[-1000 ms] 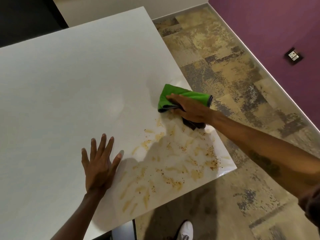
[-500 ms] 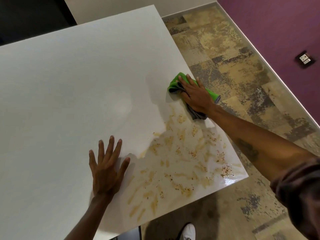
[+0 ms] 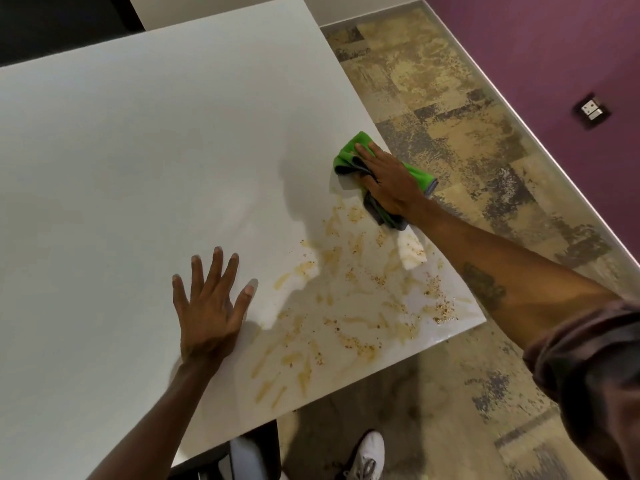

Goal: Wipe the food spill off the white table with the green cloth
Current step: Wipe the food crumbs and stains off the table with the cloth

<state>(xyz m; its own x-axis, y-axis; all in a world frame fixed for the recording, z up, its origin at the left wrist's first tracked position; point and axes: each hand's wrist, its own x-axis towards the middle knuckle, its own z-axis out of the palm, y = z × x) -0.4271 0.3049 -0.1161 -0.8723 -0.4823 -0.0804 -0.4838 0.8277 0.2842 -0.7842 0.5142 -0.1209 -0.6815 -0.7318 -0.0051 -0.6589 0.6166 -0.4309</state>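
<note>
Pressing the green cloth (image 3: 349,152) flat under the right hand (image 3: 388,181), fingers straight, none curled round it, at the table (image 3: 138,150) edge. Spill (image 3: 346,306) just nearer than that hand. Bracing with the left hand (image 3: 207,313) beside the smears, palm down, fingers spread wide, holding nothing. Much of the cloth hidden beneath the palm. Sleeve (image 3: 588,358) cut off at the frame.

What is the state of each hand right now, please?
Left hand: open, fingers spread, flat on the white table.
Right hand: open, pressing down on the green cloth.
</note>
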